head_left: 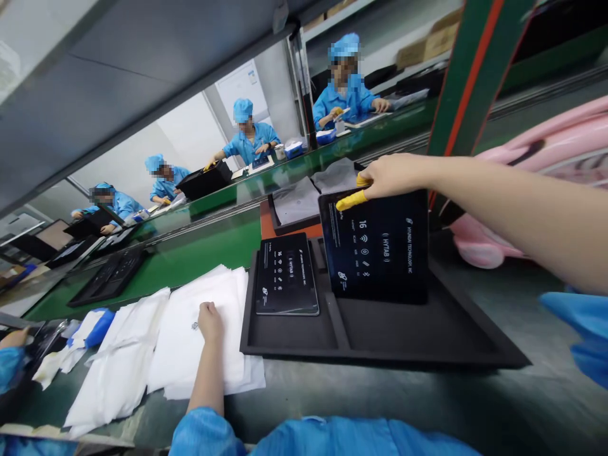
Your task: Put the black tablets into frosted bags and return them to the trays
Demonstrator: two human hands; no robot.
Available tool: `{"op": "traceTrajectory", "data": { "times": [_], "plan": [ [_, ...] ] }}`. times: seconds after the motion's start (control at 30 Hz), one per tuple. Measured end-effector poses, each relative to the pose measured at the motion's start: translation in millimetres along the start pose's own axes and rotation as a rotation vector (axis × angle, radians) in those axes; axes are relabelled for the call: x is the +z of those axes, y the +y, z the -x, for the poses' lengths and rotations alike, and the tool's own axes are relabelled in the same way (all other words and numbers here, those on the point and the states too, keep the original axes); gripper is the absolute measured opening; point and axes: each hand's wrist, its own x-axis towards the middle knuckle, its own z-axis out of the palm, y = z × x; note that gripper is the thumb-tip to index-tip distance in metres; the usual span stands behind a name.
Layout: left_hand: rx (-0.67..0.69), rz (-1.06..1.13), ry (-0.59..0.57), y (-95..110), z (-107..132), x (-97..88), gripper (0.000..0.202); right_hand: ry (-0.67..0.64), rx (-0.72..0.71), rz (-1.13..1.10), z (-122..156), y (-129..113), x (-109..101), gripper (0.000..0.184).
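Green bench (209, 253), right hand (392, 177) gripping tablet (375, 247), left hand (210, 321) on pouches (180, 342)

Dark tablet (287, 273) lying flat in a black foam tray (380, 351), just right of the left hand (209, 320). Another tray with a grey sheet (294, 206) sits just left of the right hand (392, 177). Green conveyor belt (204, 253) runs beyond both hands, with co-workers in blue (250, 136) on the far side. There's some pink molded thing (546, 142) further right.

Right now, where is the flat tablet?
Head view, centre: the flat tablet lies in the black tray's left compartment, between the white bags on its left and the upright tablet that the right hand holds.
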Motion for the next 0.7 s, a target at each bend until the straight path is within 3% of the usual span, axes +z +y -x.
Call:
{"op": "traceTrajectory", "data": {
  "times": [0.1, 0.23, 0.37, 0.57, 0.63, 0.7],
  "plan": [
    [0.083, -0.01, -0.08, 4.1, 5.7, 1.2, 0.02, -0.362, -0.129, 0.301, 25.8, -32.9, -35.7, 0.066],
    [0.123, 0.003, -0.102, 8.8, 10.8, 4.0, 0.017, -0.45, -0.202, 0.305, 51.4, -56.2, -42.5, 0.066],
    [0.047, 0.063, -0.033, 5.3, 12.3, -4.1, 0.021, -0.308, -0.229, 0.191, 62.6, -54.4, -39.7, 0.057],
    [0.01, 0.229, 0.082, 3.2, 9.8, -38.8, 0.022, -0.101, -0.01, 0.095, 100.6, -38.2, -76.5, 0.053],
    [0.033, 0.289, 0.093, 9.3, 9.0, -54.3, 0.024, 0.021, 0.091, -0.019, 121.5, -27.3, -83.1, 0.05],
    [0.068, 0.332, 0.089, 22.3, 13.1, -67.1, 0.023, 0.234, 0.201, -0.271, 143.9, -19.7, -81.7, 0.045]
  ]
}}
